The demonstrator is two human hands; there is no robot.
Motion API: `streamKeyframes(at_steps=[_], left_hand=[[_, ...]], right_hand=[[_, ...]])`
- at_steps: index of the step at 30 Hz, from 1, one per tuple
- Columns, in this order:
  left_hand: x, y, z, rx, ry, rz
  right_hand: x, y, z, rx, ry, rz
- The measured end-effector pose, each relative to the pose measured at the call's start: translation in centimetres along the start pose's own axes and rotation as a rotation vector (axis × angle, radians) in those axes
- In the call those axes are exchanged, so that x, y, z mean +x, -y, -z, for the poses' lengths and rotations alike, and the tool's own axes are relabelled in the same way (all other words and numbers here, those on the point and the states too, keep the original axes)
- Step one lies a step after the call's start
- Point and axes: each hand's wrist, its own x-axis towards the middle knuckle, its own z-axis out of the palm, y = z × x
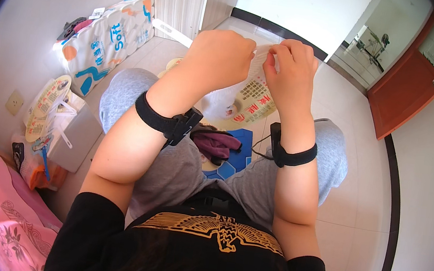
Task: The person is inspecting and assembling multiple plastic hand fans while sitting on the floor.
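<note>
Raised in front of me, my left hand (220, 59) is closed around a plastic hand fan, whose white handle (171, 32) sticks out to the upper left. The fan's pale yellow face (254, 99), with red and dark print, shows below and between my hands. My right hand (292, 74) has its fingers curled and pinched at the thin, see-through upper edge of the sheet. Whether that edge is the fan itself or a film over it, I cannot tell. My left fingers are mostly hidden behind the hand.
More printed fans (48, 105) lean at a white box (77, 136) on the left. A wrapped paper pack (110, 39) stands by the wall. Purple cloth (216, 143) lies on a blue patterned surface (242, 155) between my legs. A red-brown door (413, 84) stands open at the right.
</note>
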Motion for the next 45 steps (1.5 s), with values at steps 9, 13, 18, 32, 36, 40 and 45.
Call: streamKeyframes(at_steps=[9,13,18,32,36,40,45], left_hand=[[0.0,0.2,0.2,-0.061,0.048,-0.079],[0.0,0.2,0.2,-0.11,0.05,-0.083],[0.1,0.1,0.2,-0.109,0.04,-0.088],[0.1,0.0,0.2,-0.125,0.012,-0.064],[0.1,0.0,0.3,-0.124,0.037,-0.052],[-0.2,0.5,0.4,-0.114,0.017,-0.064],[-0.2,0.8,0.2,-0.14,-0.028,-0.06]], right_hand=[[0.1,-0.7,0.3,0.079,0.022,0.094],[0.3,-0.9,0.5,0.061,0.021,0.107],[0.2,-1.3,0.4,0.05,0.065,0.109],[0.3,-1.4,0.5,0.169,0.014,0.046],[0.4,-1.5,0.6,0.15,0.019,0.04],[0.5,-1.1,0.7,0.181,0.015,0.031],[0.6,-0.7,1.8,0.173,0.055,0.001]])
